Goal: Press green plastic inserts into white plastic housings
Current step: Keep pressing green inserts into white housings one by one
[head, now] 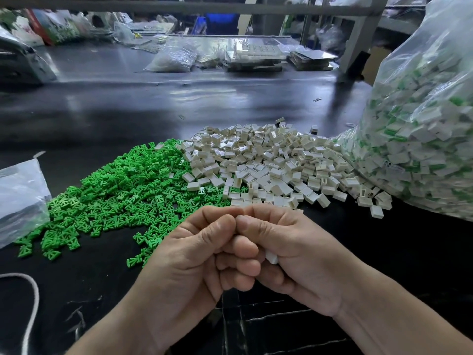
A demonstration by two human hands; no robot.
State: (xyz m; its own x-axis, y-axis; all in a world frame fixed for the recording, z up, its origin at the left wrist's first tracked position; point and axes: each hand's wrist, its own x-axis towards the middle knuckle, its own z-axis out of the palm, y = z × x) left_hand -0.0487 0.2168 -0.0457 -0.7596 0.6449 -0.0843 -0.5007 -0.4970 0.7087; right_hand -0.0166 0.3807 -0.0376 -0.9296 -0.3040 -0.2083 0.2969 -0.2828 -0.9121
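The person's left hand (194, 252) and right hand (294, 247) are bunched together close to the body, thumbs tip to tip, probably so each can squeeze against the other. The right hand's fingers are curled round a white housing (271, 258), one corner peeping out low in the fist. The left hand is curled just as tight, but I cannot tell what it pinches, if anything. Loose green inserts (115, 196) lie heaped to the left and empty white housings (268, 160) to the right, the heaps touching, each handy to the nearer hand, I'd guess. A bulging clear bag (422, 129) of white-and-green pieces stands on the right. The worktop (128, 103) is dark and glossy. A smaller bag (20, 198) and a white cord (35, 293) lie at its left, and bags and trays clutter the far side.
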